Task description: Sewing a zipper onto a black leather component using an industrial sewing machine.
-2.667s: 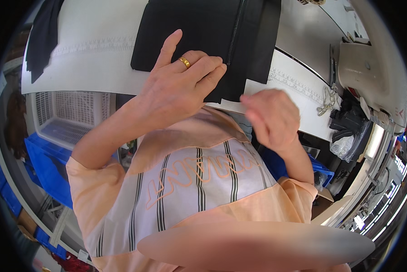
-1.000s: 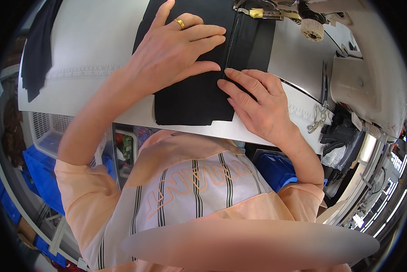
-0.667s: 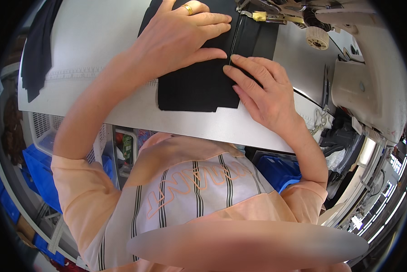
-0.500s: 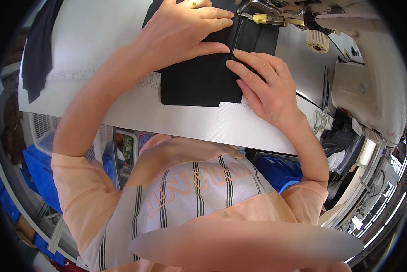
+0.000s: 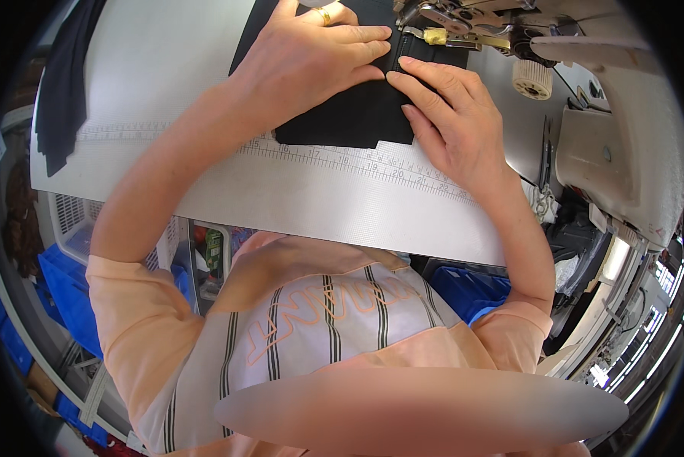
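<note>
A piece of black fabric [image 5: 338, 118] lies on the pale work table, its far end at the metal presser foot [image 5: 413, 32] of a sewing machine [image 5: 623, 160]. Along it runs a dark ribbed strip [image 5: 400, 52] that looks like a zip, leading toward the foot. My left hand [image 5: 307, 57], with a ring on one finger, rests flat on the cloth left of the strip, fingers stretched out. From the right, my right hand [image 5: 456, 114] presses its fingertips on the cloth beside the strip, thumb apart. The needle point cannot be made out.
Printed ruler markings [image 5: 342, 159] cross the table [image 5: 281, 198] near its front edge. More dark fabric [image 5: 68, 84] hangs over the left side. A white basket [image 5: 71, 217] and blue bins [image 5: 68, 297] stand below. Dark slim metal tools [image 5: 546, 152] lie right of my hand.
The black fabric has moved away from me toward the presser foot, uncovering more ruler markings. My right hand has moved forward with it; my left hand has shifted only slightly.
</note>
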The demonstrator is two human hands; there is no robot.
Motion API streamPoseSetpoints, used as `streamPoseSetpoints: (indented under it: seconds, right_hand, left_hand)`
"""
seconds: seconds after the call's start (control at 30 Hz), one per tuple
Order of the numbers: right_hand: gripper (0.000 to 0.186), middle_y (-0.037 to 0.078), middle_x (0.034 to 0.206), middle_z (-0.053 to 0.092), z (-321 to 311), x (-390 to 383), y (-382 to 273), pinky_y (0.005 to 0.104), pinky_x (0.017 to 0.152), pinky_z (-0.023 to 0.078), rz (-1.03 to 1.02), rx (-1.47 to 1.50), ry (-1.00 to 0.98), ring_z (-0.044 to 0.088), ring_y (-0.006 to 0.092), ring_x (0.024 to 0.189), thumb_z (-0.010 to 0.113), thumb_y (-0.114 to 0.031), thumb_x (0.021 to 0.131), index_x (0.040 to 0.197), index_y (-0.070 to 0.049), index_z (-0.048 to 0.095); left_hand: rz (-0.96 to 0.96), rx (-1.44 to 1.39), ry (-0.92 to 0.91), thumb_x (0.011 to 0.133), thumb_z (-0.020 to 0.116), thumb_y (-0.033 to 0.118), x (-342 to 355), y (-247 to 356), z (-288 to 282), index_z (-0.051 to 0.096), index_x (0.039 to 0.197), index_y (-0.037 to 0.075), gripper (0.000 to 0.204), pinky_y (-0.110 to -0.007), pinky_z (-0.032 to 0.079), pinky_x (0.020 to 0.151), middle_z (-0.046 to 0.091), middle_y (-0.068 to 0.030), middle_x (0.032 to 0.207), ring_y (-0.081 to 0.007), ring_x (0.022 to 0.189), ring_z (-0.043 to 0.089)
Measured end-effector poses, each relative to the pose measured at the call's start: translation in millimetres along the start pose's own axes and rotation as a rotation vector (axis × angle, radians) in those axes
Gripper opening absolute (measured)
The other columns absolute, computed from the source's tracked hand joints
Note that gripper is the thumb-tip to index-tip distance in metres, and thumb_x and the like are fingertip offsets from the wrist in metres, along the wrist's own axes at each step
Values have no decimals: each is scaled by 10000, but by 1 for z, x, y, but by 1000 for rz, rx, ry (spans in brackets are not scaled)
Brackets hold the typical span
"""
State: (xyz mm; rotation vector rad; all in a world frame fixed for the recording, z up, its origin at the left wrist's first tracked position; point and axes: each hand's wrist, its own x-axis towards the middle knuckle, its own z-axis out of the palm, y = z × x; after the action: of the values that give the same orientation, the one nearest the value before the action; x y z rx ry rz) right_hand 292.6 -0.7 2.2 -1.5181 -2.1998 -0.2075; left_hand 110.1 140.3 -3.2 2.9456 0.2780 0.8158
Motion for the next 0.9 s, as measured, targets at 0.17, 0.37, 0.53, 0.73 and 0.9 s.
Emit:
streamPoseSetpoints:
  seconds: [0.17, 0.37, 0.53, 0.73, 0.9]
  right_hand:
    - [345, 2, 1153, 610, 2, 6, 10, 314, 701, 500, -4, -1, 20, 628, 184, 872, 703, -124, 762, 1102, -141, 649]
    - [313, -21, 1144, 623, 3, 9, 13, 286, 580, 512, 62, 6, 8, 645, 155, 738, 685, -142, 793, 1103, -143, 645]
    - [257, -36, 1109, 641, 12, 5, 22, 278, 557, 514, -1, -51, 86, 645, 144, 723, 688, -155, 797, 1052, -133, 664]
    - [195, -17, 1005, 681, 5, 2, 19, 242, 536, 482, 31, 52, 168, 627, 125, 684, 669, -134, 824, 1017, -113, 672]
    - [316, 48, 840, 668, -31, 10, 18, 211, 487, 374, 1024, 1271, 41, 490, 71, 520, 512, -293, 983, 969, -3, 636]
  left_hand:
    - [-12, 21, -43, 811, 696, 274, -2, 6, -4, 709, 1035, 147, 258, -421, 446, 917, 660, 67, 1153, -146, 952, 599]
    - [15, -127, -97, 789, 704, 274, 3, 4, -6, 666, 1024, 27, 344, -330, 515, 744, 659, -95, 1101, -215, 940, 600]
    - [14, -86, -57, 770, 721, 236, 6, 15, -11, 672, 1010, 29, 321, -333, 517, 736, 658, -109, 1094, -243, 947, 617]
    - [-50, -218, -30, 786, 716, 217, 9, 7, -7, 675, 1035, 15, 323, -345, 527, 758, 646, -142, 1098, -268, 947, 620]
    - [-37, -230, -5, 791, 711, 208, 9, 7, -8, 681, 1035, 13, 313, -341, 530, 757, 648, -129, 1096, -261, 965, 614]
